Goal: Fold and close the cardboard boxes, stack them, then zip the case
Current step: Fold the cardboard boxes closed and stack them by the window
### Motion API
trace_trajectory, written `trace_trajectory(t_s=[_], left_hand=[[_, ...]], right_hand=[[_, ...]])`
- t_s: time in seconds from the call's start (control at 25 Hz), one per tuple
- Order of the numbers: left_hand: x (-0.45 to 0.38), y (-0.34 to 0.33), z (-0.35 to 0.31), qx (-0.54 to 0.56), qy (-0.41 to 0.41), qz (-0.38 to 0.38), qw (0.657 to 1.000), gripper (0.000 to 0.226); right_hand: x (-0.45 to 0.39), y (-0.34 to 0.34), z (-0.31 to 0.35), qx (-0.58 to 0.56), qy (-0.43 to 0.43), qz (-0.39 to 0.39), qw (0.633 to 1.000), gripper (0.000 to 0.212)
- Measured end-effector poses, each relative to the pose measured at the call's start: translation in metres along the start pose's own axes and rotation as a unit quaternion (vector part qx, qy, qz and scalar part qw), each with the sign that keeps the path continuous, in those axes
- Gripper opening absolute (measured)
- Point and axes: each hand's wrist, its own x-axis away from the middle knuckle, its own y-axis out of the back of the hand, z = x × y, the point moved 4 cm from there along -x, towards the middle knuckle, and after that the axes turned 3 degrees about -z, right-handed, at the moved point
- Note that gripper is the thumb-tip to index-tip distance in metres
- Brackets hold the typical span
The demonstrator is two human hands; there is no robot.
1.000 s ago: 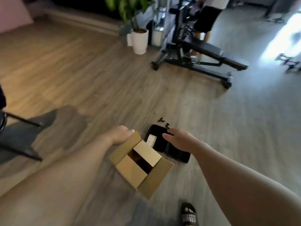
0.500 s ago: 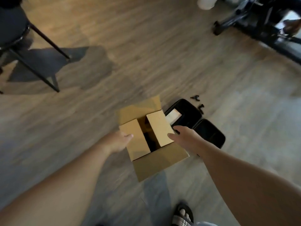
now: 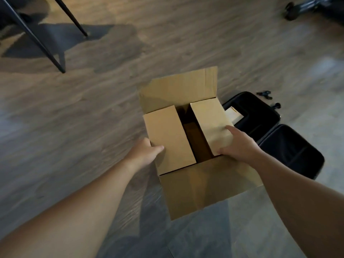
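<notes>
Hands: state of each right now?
Left hand: grips the left inner flap edge.
Right hand: grips the right inner flap.

The cardboard box (image 3: 188, 138) stands on the floor (image 3: 93, 108); the open case (image 3: 275, 135) lies just right of it, probably touching, chair legs (image 3: 37, 40) far behind-left.

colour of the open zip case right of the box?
Black, inside and out: the open zip case beside the brown cardboard box; head view.
</notes>
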Motion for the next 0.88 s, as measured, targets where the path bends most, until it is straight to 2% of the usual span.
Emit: trace_trajectory(t_s=[0.08,0.2,0.32,0.56,0.72,0.88], left_hand=[[-0.010,0.006,-0.006,0.041,-0.015,-0.054,0.998,0.037],[-0.016,0.046,-0.014,0.037,-0.019,-0.178,0.983,0.032],[-0.010,0.103,-0.006,0.086,-0.003,-0.240,0.967,0.035],[0.018,0.193,0.089,0.194,0.071,-0.294,0.933,0.030],[0.036,0.222,0.160,0.172,0.155,-0.312,0.921,0.043],[0.039,0.219,0.187,0.111,0.167,-0.304,0.931,0.033]], right_hand=[[-0.009,-0.005,0.014,0.013,0.030,-0.020,0.999,0.097],[-0.012,-0.011,0.053,-0.033,0.071,-0.035,0.996,0.092],[-0.007,-0.026,0.106,-0.072,0.129,-0.036,0.988,0.094],[0.018,-0.089,0.225,-0.046,0.243,-0.016,0.969,0.094],[0.038,-0.149,0.270,-0.010,0.276,0.035,0.960,0.095],[0.041,-0.174,0.285,0.014,0.273,0.014,0.962,0.094]])
